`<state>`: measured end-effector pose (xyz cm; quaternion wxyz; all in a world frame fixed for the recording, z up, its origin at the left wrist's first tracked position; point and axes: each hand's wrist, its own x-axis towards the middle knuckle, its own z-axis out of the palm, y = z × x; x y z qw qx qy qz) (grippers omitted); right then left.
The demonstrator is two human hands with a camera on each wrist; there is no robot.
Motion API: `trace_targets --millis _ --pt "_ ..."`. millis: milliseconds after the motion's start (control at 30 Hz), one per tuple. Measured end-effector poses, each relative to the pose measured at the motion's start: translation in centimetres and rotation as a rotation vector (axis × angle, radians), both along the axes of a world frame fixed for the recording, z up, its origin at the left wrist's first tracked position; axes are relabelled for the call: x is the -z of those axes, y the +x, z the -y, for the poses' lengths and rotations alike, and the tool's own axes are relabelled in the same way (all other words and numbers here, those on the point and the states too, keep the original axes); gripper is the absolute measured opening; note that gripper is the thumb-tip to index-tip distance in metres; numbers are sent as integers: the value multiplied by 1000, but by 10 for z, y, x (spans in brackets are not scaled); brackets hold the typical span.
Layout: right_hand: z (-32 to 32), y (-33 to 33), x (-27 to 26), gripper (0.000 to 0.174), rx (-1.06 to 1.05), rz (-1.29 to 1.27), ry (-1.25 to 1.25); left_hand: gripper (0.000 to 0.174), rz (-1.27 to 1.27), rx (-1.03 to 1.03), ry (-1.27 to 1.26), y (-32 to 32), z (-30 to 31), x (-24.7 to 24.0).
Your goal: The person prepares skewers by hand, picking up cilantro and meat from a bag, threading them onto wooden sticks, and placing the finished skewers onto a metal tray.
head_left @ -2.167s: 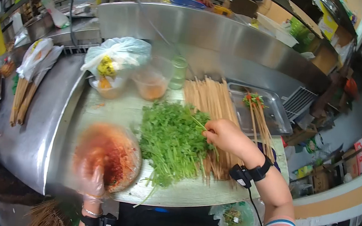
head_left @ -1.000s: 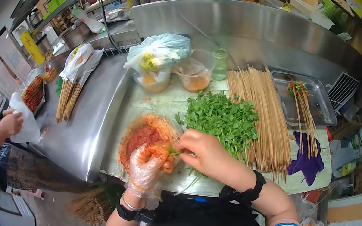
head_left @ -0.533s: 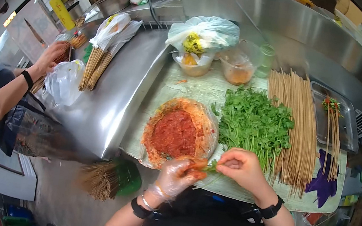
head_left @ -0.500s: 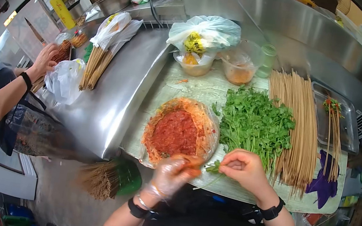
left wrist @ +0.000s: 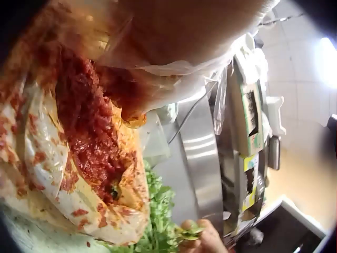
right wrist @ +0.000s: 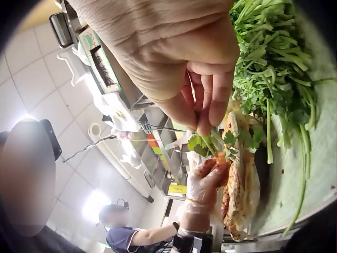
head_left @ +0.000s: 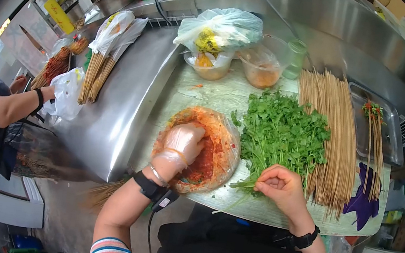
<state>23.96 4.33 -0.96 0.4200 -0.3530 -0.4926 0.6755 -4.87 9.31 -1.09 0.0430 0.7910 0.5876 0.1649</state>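
Note:
My left hand, in a clear glove, reaches into a plastic-lined bowl of red minced mixture. Its fingertips are hidden from above, and red smears coat the glove's fingers in the right wrist view. My bare right hand pinches a green herb sprig between thumb and fingers, right of the bowl. In the right wrist view the sprig's leaves hang beneath the right fingertips. A heap of leafy herbs lies just behind the right hand.
Wooden skewers lie right of the herbs, beside a metal tray and purple cloth. Two tubs, one under a bag, and a green glass stand behind. Another person's arm is at left.
My left hand has moved from beside the sprig, at the bowl's front edge, up and left into the bowl. My right hand has shifted slightly right with the sprig. The other person's arm has moved lower.

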Motion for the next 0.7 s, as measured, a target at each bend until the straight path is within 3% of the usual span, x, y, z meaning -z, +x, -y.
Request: trace_targets --millis 67,233,267,333,500,700 --pt "0 4 2 8 7 -16 5 15 -144 -9 -13 9 -3 0" --pt "-1 14 -1 8 24 -19 8 12 54 -45 31 -4 5 -10" --pt "0 15 -2 8 27 -25 4 11 174 -99 -66 -19 6 2" --pt "1 18 -3 8 37 -27 -5 8 993 -282 -536 -25 19 -12" --pt "2 10 -5 9 4 -52 -61 14 1519 -439 -702 -44 46 -22" --pt "6 4 -8 10 -25 -59 -52 16 1709 -301 -637 -33 65 -18"
